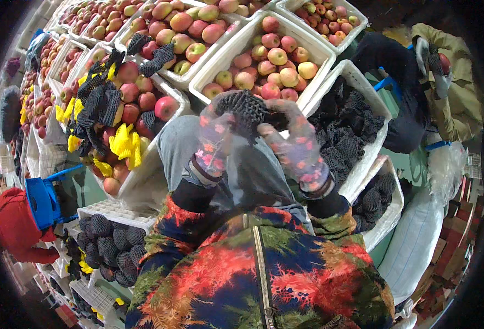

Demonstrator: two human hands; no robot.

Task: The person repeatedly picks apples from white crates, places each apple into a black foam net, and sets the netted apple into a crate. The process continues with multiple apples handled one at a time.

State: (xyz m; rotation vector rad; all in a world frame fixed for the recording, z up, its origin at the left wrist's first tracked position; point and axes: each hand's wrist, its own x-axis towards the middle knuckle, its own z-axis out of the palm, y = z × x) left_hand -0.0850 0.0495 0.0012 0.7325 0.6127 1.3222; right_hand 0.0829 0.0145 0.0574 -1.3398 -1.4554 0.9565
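Observation:
My left hand (pixel 215 140), in a flowered fingerless-looking glove, holds a black foam net sleeve (pixel 244 109) above my lap; whether an apple is inside is hard to tell. Close to its right side is my right hand (pixel 295 144), in a matching glove, with thumb and fingers curved apart; its fingertips are near the dark netting, and contact is unclear. A white crate (pixel 328 53) of loose apples (pixel 277 56) stands just beyond both hands. To the right, a white crate (pixel 384 107) holds a heap of black foam nets (pixel 336 131).
Left lies a crate (pixel 178 98) of apples with black and yellow nets (pixel 124 142). Netted fruit fills a crate (pixel 116 214) at lower left and another (pixel 394 214) at lower right. A co-worker (pixel 452 82) sits at upper right; a person in red (pixel 19 226) is at left.

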